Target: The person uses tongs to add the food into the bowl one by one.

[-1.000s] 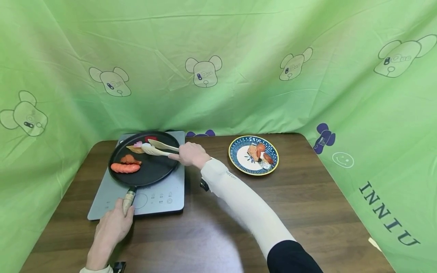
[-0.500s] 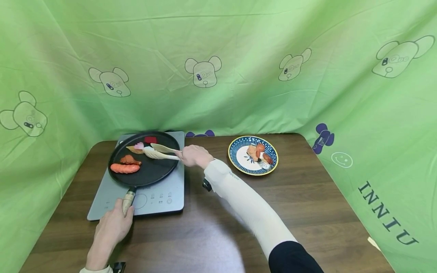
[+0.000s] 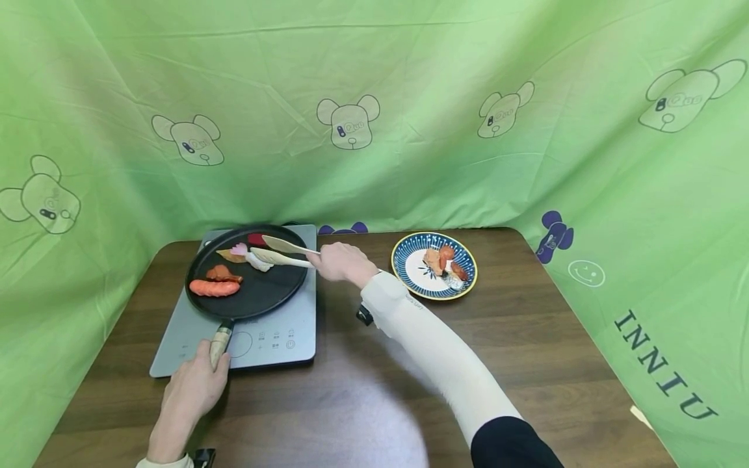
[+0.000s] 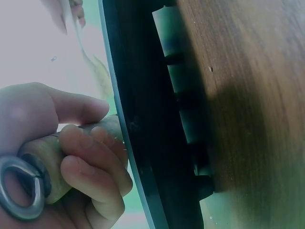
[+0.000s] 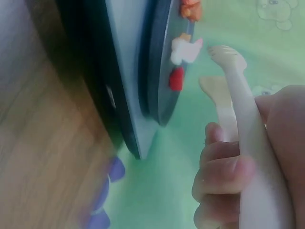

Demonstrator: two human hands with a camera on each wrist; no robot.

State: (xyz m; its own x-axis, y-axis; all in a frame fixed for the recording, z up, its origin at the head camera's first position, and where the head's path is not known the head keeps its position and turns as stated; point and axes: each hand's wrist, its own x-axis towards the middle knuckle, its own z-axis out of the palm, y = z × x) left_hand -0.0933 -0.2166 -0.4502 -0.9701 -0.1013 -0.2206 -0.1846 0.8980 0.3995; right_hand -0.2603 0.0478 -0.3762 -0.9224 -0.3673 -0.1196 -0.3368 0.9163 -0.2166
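In the head view my left hand (image 3: pixel 196 385) grips the wooden-looking handle (image 3: pixel 220 343) of a black frying pan (image 3: pixel 270 291); the left wrist view shows a metal ring at the handle's end. Pale tongs (image 5: pixel 250 114) are held in my right hand (image 3: pixel 345 262), their arms spread, one tip flat and the other forked. Their tips hover over the pan's far right part, beside a white piece of food (image 3: pixel 260 262) with a pink end. Also in the pan lie a scored sausage (image 3: pixel 214 288), a reddish-brown piece (image 3: pixel 220 273), a tan piece (image 3: pixel 231 257) and a red piece (image 3: pixel 255 239).
The pan stands on a grey induction cooktop (image 3: pixel 175 350) at the left of the brown wooden table (image 3: pixel 363 403). A blue-patterned plate (image 3: pixel 402 278) with several food pieces (image 3: pixel 434 261) sits at the back right. Green cloth (image 3: pixel 409 182) hangs around the table's back and sides.
The right hand has moved right, drawing the tongs back from the white piece. The tongs' arms came closer together half a second ago and are now wider apart. The left hand stays put.
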